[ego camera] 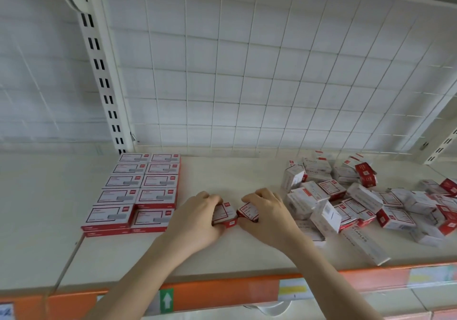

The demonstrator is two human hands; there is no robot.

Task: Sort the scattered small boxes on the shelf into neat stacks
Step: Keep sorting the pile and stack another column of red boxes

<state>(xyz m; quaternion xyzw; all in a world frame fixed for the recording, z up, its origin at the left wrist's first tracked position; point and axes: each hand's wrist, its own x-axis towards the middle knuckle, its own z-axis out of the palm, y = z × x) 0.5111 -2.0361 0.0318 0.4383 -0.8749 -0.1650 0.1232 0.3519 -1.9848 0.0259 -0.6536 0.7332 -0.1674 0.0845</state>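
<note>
Small red-and-white boxes lie on a pale shelf (235, 171). At the left, neat stacks (138, 191) stand in two columns running from front to back. A scattered pile (358, 201) of the same boxes covers the right side. In the middle, my left hand (195, 218) grips one box (223, 214) with fingers curled over it. Beside it, my right hand (267, 213) grips another box (248, 211). The two held boxes sit close together, nearly touching, low over the shelf surface.
A white wire grid panel (247, 72) backs the shelf, with a slotted upright post (103, 82) at the left. An orange price rail (222, 292) runs along the front edge. Bare shelf lies between the stacks and the pile.
</note>
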